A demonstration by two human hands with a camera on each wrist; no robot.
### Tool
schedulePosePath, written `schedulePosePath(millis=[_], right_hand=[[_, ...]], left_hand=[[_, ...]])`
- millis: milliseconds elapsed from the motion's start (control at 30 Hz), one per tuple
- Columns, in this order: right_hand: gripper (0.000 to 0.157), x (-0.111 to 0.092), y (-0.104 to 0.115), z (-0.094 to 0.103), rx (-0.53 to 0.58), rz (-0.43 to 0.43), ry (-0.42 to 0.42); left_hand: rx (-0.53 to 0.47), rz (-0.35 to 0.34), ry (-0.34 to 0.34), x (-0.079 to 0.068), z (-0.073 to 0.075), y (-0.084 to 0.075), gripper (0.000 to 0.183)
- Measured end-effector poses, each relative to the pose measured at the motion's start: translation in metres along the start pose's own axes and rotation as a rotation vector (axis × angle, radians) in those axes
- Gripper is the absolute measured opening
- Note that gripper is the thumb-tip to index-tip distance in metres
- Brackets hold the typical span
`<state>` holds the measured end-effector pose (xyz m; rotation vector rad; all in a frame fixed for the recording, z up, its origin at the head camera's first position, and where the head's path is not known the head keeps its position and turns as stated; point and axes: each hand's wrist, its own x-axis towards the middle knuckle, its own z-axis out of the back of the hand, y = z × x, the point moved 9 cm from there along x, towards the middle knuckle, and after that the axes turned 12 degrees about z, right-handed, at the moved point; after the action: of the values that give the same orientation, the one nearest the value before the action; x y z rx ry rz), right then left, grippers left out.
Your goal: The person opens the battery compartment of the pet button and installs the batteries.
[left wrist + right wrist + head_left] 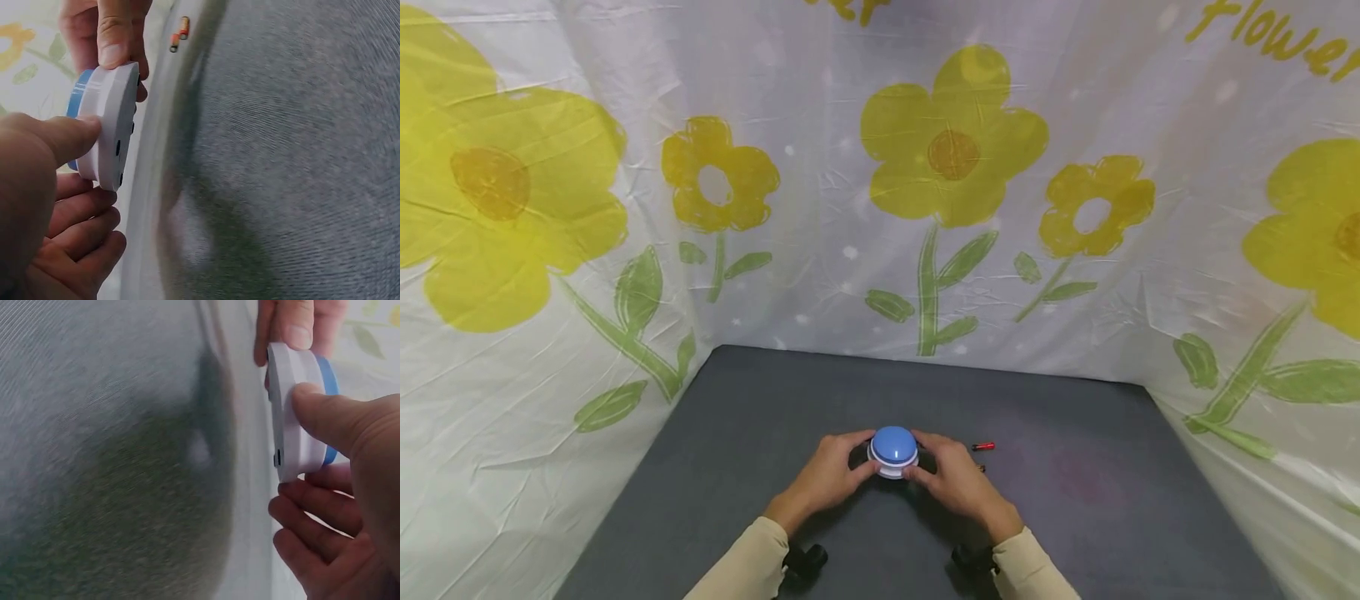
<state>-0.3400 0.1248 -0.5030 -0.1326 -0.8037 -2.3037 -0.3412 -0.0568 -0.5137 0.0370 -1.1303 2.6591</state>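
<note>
A round push button with a blue dome and white base [893, 446] is held between both hands, its dome facing up toward the head camera. My left hand [831, 473] grips its left side, thumb [78, 136] pressed on the white rim and fingers behind. On the other side my right hand [958, 477] grips it the same way, with the thumb [322, 412] against the rim. Small dark spots show on the underside in the left wrist view, where the base looks raised off the tabletop.
Just right of my right hand, a red battery [983, 447] lies on the dark grey table [1075, 533]. A second battery [981, 468] is partly hidden by that hand. White curtains with yellow flowers [955, 154] enclose the table at the back and sides.
</note>
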Motion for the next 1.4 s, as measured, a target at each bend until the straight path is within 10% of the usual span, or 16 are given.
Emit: schedulePosePath(millis=[500,933,1400], right_hand=[[0.051,0.004,0.020,0.031,0.030,0.051,-0.198],[0.039,0.008,0.028,0.040,0.086,0.034,-0.299],[0.032,0.015,0.039,0.046,0.050,0.055,-0.335]], left_hand=[[-0.313,0.133,-0.056,-0.003,0.024,-0.005,0.045],[-0.638,0.341,-0.340,-0.007,0.038,0.002,0.035],[-0.683,0.263,-0.464,-0.010,0.055,-0.009,0.022]])
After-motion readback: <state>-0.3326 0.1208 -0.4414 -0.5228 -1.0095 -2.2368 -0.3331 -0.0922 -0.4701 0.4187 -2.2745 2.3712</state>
